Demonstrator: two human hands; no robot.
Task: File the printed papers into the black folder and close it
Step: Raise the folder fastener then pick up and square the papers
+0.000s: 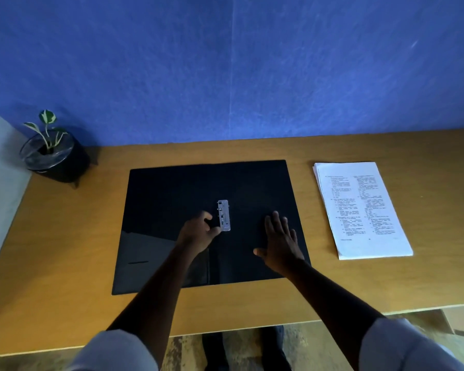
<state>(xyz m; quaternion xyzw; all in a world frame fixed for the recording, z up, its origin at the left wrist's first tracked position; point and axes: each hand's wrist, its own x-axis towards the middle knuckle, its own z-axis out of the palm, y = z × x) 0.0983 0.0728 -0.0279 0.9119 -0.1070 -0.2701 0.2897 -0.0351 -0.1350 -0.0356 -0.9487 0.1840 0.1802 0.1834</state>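
Note:
The black folder lies open and flat in the middle of the wooden desk. A silver metal clip runs along its spine. My left hand is at the clip's near end, thumb and fingers curled around its lower corner. My right hand rests flat on the folder's right half, fingers spread, holding nothing. The stack of printed papers lies on the desk to the right of the folder, apart from both hands.
A small potted plant in a black pot stands at the desk's far left corner. A blue wall rises behind the desk. The desk's front edge runs just below the folder, with floor under it.

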